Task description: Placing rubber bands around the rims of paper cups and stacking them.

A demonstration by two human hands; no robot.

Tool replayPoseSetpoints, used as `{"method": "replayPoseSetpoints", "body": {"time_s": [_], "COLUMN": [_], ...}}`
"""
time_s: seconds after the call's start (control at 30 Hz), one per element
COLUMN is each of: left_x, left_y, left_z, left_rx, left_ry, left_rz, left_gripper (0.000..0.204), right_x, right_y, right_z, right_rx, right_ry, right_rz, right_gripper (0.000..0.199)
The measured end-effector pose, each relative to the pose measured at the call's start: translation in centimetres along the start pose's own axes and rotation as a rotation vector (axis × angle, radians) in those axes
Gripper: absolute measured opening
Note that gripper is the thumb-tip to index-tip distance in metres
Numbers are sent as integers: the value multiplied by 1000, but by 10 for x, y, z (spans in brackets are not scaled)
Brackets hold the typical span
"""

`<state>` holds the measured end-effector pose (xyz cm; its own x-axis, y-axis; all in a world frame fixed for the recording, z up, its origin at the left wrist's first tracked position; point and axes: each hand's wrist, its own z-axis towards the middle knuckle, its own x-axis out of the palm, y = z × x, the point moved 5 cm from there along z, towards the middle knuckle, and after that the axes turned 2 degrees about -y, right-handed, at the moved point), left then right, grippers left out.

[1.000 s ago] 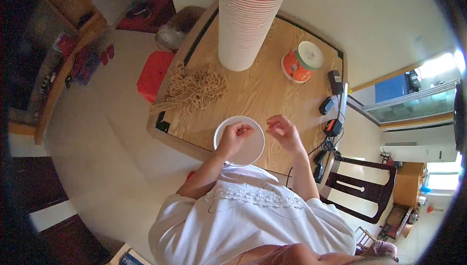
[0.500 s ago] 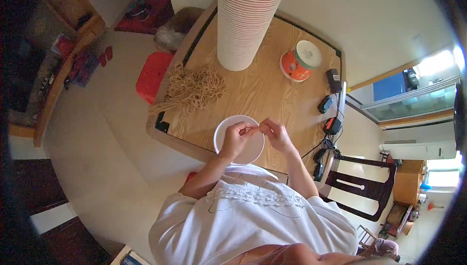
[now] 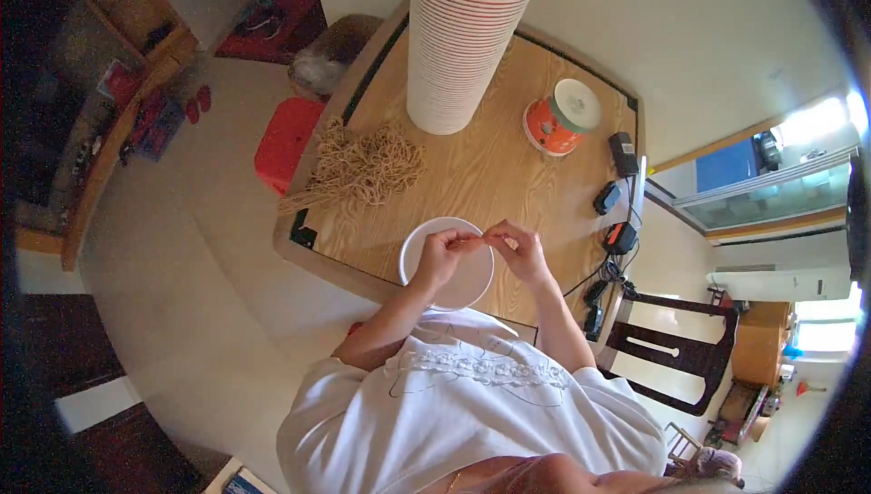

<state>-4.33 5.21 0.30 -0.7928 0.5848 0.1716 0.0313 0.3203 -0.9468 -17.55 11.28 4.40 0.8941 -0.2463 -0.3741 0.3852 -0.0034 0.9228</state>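
Both hands meet over a round white tub (image 3: pixel 464 291) at the table's near edge. My left hand (image 3: pixel 442 256) is in a pinch above the tub's middle. Fingertips almost touching it, my right hand (image 3: pixel 519 249) pinches too, just past the tub's right rim. Whatever lies between the fingertips is too small to make out. Beyond the left hand, a loose heap of tan twine (image 3: pixel 367 166) covers the table's left side. A tall stack of white paper tubs (image 3: pixel 458 49) with an orange printed one on top stands behind it.
An orange printed tub with a pale round top (image 3: pixel 555 122) sits at the back right of the wooden table (image 3: pixel 490 163). Black adapters and cords (image 3: pixel 621 238) line the right edge. A red stool (image 3: pixel 287 145) stands left, a dark chair (image 3: pixel 676 349) right.
My hands stay over the tub, with the fingertips shifting only slightly against each other. The whole view has moved a little; the things on the table stay in place.
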Motion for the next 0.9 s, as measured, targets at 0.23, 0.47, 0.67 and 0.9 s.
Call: {"method": "replayPoseSetpoints", "body": {"time_s": [0.23, 0.47, 0.67, 0.9], "left_x": [2, 4, -1, -7], "left_y": [-10, -19, 0, 31], "left_z": [-3, -6, 1, 16], "left_rx": [142, 338, 340, 412], "left_ry": [-105, -165, -208, -284], "left_rz": [-5, 250, 407, 614], "left_gripper": [10, 10, 11, 10], "right_x": [3, 8, 17, 15], "right_y": [6, -4, -30, -78], "right_z": [2, 1, 4, 8], "right_rx": [-19, 32, 165, 240], "right_ry": [-4, -13, 30, -107], "right_rz": [-124, -142, -303, 35], "right_gripper": [7, 11, 22, 20]}}
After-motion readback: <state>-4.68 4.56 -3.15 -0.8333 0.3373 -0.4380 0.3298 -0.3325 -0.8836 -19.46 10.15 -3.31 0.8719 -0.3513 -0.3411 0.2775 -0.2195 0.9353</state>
